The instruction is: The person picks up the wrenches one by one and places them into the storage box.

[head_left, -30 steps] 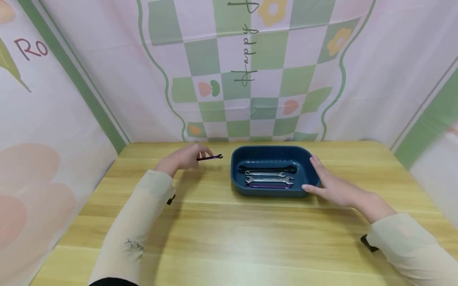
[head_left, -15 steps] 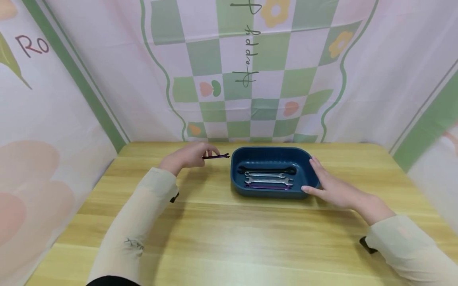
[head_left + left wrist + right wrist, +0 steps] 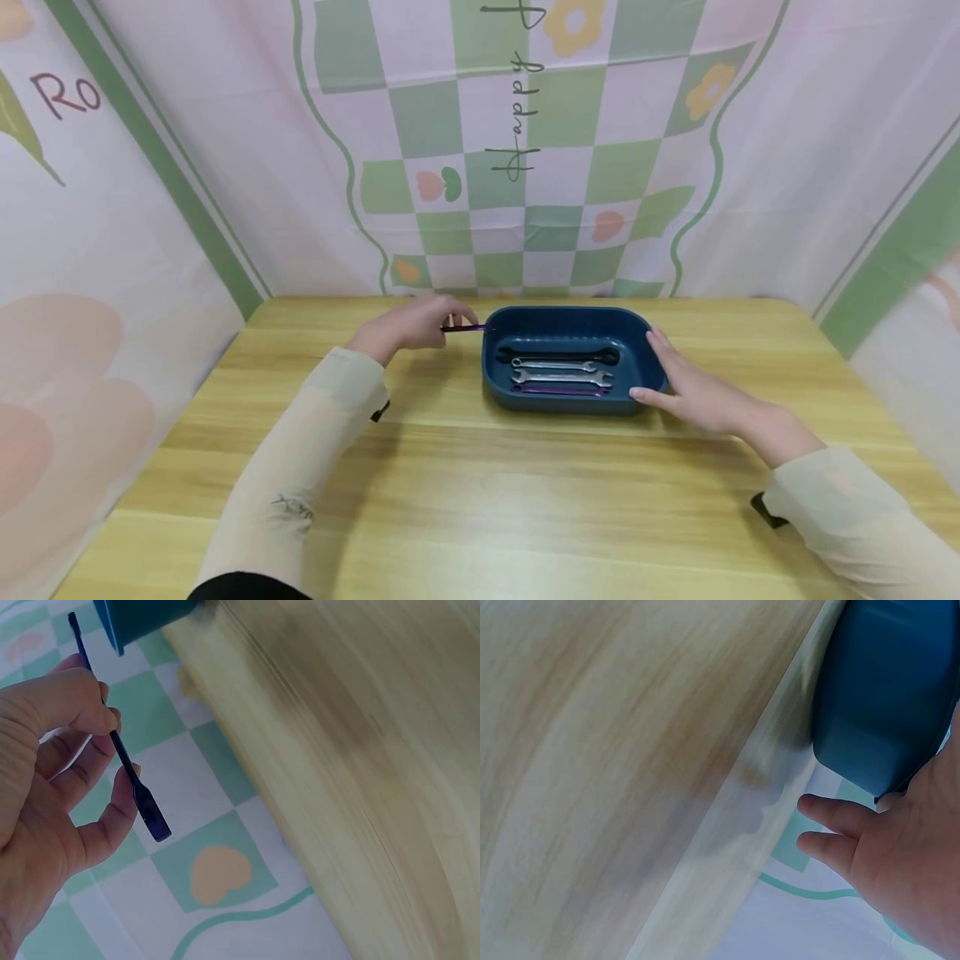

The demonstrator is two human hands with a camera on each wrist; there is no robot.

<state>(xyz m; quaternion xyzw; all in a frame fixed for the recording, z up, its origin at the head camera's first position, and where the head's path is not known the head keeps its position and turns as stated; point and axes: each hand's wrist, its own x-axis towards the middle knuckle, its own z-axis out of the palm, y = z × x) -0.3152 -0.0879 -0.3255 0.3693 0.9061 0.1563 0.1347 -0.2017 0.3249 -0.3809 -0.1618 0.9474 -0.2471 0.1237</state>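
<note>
My left hand (image 3: 416,323) pinches a slim dark purple wrench (image 3: 124,754) between thumb and fingers. In the head view the wrench's far end reaches the left rim of a dark blue bin (image 3: 562,407); whether they touch I cannot tell. Inside the bin lie a black wrench (image 3: 562,357), a small silver wrench (image 3: 557,366), a larger silver open-ended wrench (image 3: 562,378) and a purple wrench (image 3: 561,390), lengthwise in a row. My right hand (image 3: 701,396) rests at the bin's right end, fingers extended along the outside, thumb over the front right corner.
The bin stands on a wooden table (image 3: 480,500), towards its back edge. Behind it hangs a checkered green and white cloth (image 3: 498,225), with printed cloth on the left (image 3: 127,250) and right sides too.
My left hand has moved right with the purple wrench, bringing its tip from beside the bin to the left rim. The right hand stays on the bin.
</note>
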